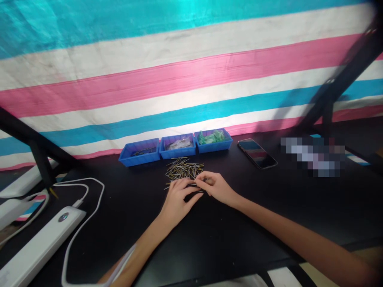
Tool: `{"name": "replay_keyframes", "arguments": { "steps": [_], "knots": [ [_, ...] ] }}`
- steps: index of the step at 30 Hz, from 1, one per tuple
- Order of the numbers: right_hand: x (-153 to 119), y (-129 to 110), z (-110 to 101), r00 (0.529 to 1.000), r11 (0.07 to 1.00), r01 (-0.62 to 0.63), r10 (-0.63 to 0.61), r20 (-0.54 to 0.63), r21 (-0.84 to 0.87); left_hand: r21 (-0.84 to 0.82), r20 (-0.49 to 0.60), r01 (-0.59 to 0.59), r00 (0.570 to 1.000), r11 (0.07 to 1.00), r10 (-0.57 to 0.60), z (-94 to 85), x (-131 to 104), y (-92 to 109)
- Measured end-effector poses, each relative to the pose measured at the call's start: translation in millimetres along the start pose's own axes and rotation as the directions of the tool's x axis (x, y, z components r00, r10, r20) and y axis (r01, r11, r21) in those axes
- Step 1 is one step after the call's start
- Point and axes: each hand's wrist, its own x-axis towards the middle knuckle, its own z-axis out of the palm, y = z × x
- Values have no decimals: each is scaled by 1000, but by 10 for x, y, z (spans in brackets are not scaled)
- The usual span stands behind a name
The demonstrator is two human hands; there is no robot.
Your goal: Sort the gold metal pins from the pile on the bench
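Note:
A loose pile of thin silver and gold metal rods [184,167] lies on the black table; their exact kind is too small to make out. At its near edge is my left hand [180,198], palm down, with its thumb held apart from the outstretched fingers. My right hand [218,187] meets the left fingertips from the right, thumb and forefinger pressed together. Whatever might be in that pinch is hidden. Just behind the pile stand three blue bins: a left bin [127,161] with a few thin dark rods, a middle bin [178,152] with clear plastic, and a right bin [214,148] with green plastic.
Right of the bins lies a smartphone [257,154], with a blurred-out patch beyond it. On the left are a white power bank [44,249] and a looping white cable [70,235], which crosses near my left forearm. Black frame legs flank a striped sheet [179,83] behind.

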Motion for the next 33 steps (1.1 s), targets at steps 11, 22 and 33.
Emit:
{"name": "replay_keyframes", "arguments": {
  "steps": [11,22,33],
  "knots": [
    [-25,17,28,995,994,-32,22,101,101,-86,-139,27,990,996,-39,5,-2,29],
    [-83,-173,-1115,913,965,113,-194,-358,-235,-90,-271,80,957,993,-101,-23,28,-215],
    [-725,-16,-2058,858,628,-76,-353,-372,-774,26,-253,-104,962,994,107,72,22,-234]
  ]
}}
